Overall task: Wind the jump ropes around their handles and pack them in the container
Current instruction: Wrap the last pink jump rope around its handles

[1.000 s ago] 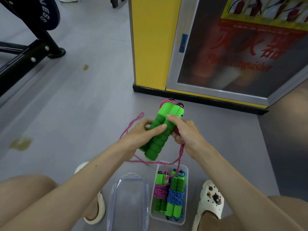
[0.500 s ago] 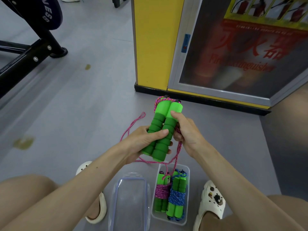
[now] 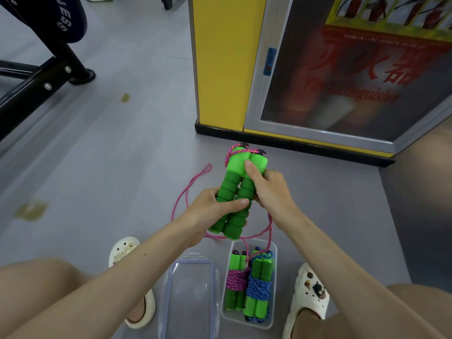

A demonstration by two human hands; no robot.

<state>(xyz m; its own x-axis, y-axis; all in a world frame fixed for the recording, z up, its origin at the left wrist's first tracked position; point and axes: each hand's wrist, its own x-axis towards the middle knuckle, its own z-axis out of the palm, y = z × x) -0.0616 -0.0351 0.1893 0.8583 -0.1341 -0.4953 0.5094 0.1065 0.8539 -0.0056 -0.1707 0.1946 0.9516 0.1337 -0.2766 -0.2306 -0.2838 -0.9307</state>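
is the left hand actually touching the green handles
Touching. The head view shows the left hand wrapped around the lower part of the paired green handles, with the thumb lying across their front.

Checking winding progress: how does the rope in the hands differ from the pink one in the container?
The held rope has its cord mostly loose, hanging in loops; the packed rope has its cord wound round the middle of its handles. The held rope is gripped in the air by the left hand and right hand; the packed rope lies in the container. Both have paired green foam handles and pink cord.
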